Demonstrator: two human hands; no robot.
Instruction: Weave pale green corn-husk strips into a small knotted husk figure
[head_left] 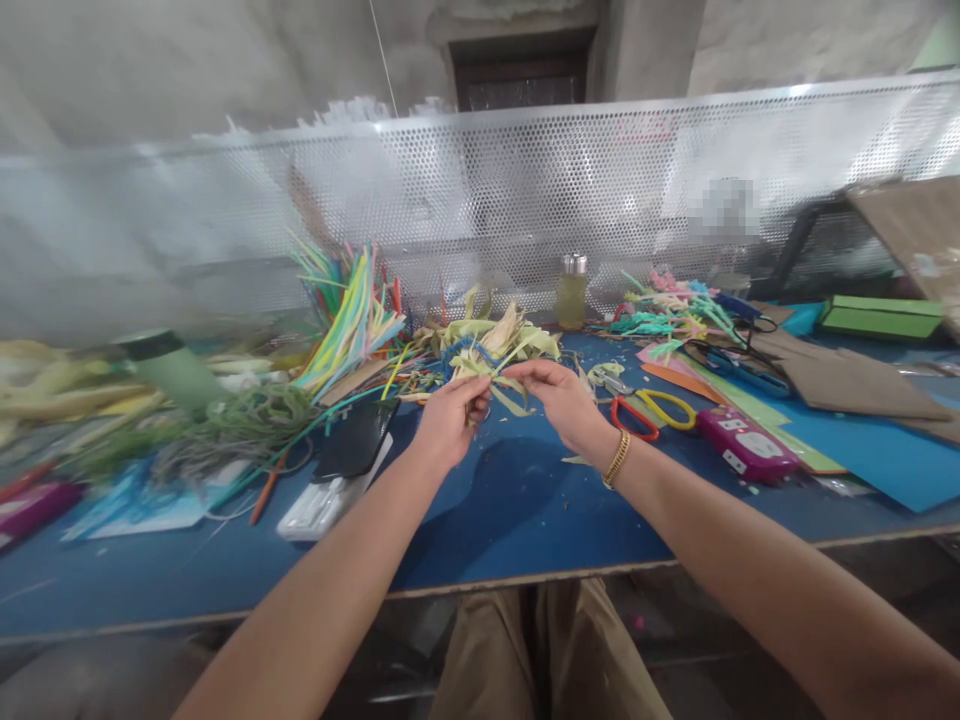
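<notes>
The left hand (pixel 455 408) is pinching pale leaf strips (pixel 513 403) over the blue table (pixel 517 520); the right hand's (pixel 559 395) thumb and forefinger are apparently pinching them too, though blur is hiding the exact contact. Scissors (pixel 666 408) are lying beside the right hand.

No text reads clearly for me here: on the magenta box (pixel 748 445) to my right, pale patches (pixel 756 446) show, too small and smeared to make out as print. Up on the perforated metal panel (pixel 517 200) there are faint reddish marks (pixel 645 127), and I can't pick out a single letter or number.
</notes>
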